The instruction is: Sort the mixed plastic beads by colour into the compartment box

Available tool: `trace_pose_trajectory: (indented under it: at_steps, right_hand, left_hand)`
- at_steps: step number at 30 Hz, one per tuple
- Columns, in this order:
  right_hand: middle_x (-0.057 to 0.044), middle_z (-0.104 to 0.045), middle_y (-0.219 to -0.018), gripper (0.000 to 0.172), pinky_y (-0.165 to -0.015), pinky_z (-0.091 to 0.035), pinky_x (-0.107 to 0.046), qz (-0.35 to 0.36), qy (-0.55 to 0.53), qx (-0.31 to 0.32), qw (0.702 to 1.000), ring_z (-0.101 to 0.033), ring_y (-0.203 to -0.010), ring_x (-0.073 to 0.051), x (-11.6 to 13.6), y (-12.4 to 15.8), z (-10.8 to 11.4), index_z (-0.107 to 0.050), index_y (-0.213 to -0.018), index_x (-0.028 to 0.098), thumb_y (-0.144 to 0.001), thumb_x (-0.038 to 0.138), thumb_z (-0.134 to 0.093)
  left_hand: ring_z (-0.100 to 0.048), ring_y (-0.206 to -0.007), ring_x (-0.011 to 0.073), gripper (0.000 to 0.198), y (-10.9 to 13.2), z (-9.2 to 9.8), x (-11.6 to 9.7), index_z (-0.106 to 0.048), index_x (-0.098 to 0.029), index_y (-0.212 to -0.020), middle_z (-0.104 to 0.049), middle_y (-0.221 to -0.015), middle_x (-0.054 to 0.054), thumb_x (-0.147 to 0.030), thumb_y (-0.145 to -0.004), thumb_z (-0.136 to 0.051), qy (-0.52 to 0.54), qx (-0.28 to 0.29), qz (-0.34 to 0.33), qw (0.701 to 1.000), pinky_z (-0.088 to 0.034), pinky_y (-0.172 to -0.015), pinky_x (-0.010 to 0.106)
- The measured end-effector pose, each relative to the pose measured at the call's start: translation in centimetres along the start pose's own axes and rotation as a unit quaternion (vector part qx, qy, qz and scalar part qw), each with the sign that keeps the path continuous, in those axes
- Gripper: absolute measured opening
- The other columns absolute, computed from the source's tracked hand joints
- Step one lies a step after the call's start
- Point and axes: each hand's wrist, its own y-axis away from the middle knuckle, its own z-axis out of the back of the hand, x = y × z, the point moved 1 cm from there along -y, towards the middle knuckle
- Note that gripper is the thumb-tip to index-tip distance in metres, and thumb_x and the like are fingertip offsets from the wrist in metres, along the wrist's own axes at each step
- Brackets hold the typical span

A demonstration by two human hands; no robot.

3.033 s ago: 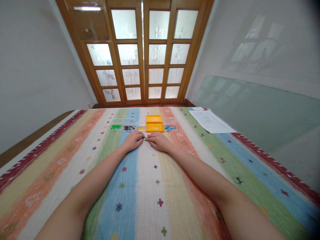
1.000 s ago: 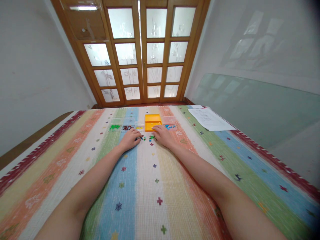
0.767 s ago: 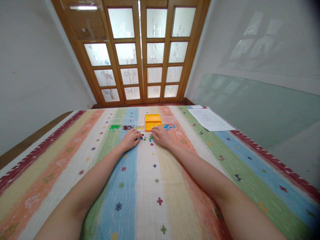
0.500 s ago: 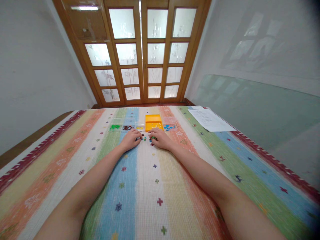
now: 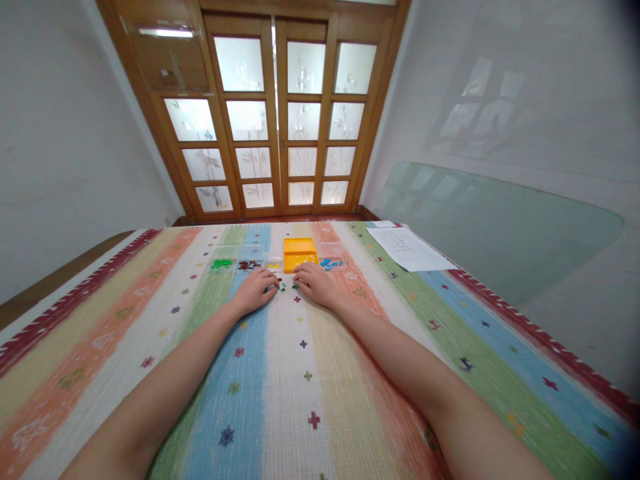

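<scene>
My left hand (image 5: 256,291) rests on the striped tablecloth with its fingers curled inward. Whatever is under its fingertips is too small to make out. Facing it across a narrow gap is my right hand (image 5: 316,283), its fingers bent down and closed near a tiny green piece (image 5: 295,287). Between the two hands lie several small mixed-colour pieces (image 5: 283,287). Just beyond the right hand stands an open yellow box (image 5: 299,245) with small white pieces in its near half. The right hand's fingers overlap the box's front edge in view.
Clear trays hold green pieces (image 5: 222,265), dark brown pieces (image 5: 249,265) and yellow pieces (image 5: 271,265) left of the box. Blue pieces (image 5: 331,264) lie in another tray on the right. A printed sheet (image 5: 407,248) lies at the far right, near glass-paned doors (image 5: 280,120).
The view has tilted up slightly and shifted, so the table sits lower. Both hands stay beside the small pieces; the right fingers have shifted and fewer pieces show beneath them.
</scene>
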Motion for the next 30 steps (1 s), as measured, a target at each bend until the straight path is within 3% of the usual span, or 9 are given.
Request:
trace_pose_trajectory:
  at_steps: [3,7,14,17,24,30]
  right_hand:
    - [-0.008,-0.072,-0.108,0.012,-0.096,-0.047,-0.04,-0.088,0.019,-0.073,0.993,-0.062,-0.105,-0.024,-2.1,0.2,0.8,-0.071,-0.098,0.022,-0.096,0.019,-0.06]
    - [-0.008,-0.072,-0.101,0.013,-0.093,-0.045,-0.039,-0.207,0.068,-0.159,0.963,-0.061,-0.1,-0.025,-5.3,0.8,2.2,-0.07,-0.094,0.02,-0.096,0.023,-0.058]
    - [-0.01,-0.072,-0.103,0.018,-0.088,-0.043,-0.039,-0.318,0.138,-0.186,0.919,-0.059,-0.098,-0.028,-7.5,1.7,3.0,-0.071,-0.097,0.019,-0.093,0.025,-0.055]
    - [-0.011,-0.072,-0.104,0.02,-0.089,-0.043,-0.039,-0.303,0.125,-0.177,0.928,-0.059,-0.1,-0.028,-6.8,1.5,2.7,-0.072,-0.099,0.019,-0.093,0.023,-0.053]
    - [-0.009,-0.071,-0.104,0.016,-0.095,-0.042,-0.039,-0.189,0.088,-0.098,0.973,-0.058,-0.104,-0.026,-2.8,0.5,1.1,-0.071,-0.1,0.021,-0.094,0.019,-0.056]
    - [-0.009,-0.07,-0.103,0.014,-0.095,-0.043,-0.038,-0.153,0.062,-0.076,0.983,-0.058,-0.102,-0.024,-1.6,0.3,0.7,-0.072,-0.098,0.021,-0.094,0.018,-0.059]
  left_hand:
    - [-0.058,-0.109,0.024,0.016,0.0,0.0,0.0,-0.073,-0.024,-0.097,-0.072,-0.11,0.005,-0.025,-0.096,-0.056,-0.002,0.005,-0.002,1.0,-0.044,-0.104,0.044]
    - [-0.057,-0.11,0.0241,0.017,0.0,0.0,0.1,-0.072,-0.024,-0.1,-0.072,-0.111,0.005,-0.024,-0.096,-0.055,-0.003,0.007,-0.003,1.0,-0.044,-0.104,0.044]
    - [-0.057,-0.113,0.0247,0.02,0.1,-0.2,0.3,-0.072,-0.024,-0.105,-0.071,-0.115,0.005,-0.025,-0.097,-0.054,-0.006,0.011,-0.004,1.0,-0.044,-0.106,0.045]
    - [-0.057,-0.114,0.0249,0.021,0.1,-0.3,0.4,-0.073,-0.025,-0.107,-0.071,-0.116,0.006,-0.026,-0.098,-0.054,-0.009,0.012,-0.003,1.0,-0.044,-0.106,0.046]
    - [-0.055,-0.121,0.0252,0.027,0.2,-0.5,0.4,-0.071,-0.024,-0.118,-0.068,-0.126,0.007,-0.029,-0.099,-0.053,-0.022,0.013,-0.004,1.0,-0.043,-0.111,0.046]
    - [-0.053,-0.128,0.0246,0.032,0.0,-0.6,0.2,-0.069,-0.025,-0.126,-0.068,-0.131,0.007,-0.03,-0.1,-0.051,-0.025,0.037,-0.01,0.999,-0.04,-0.116,0.046]
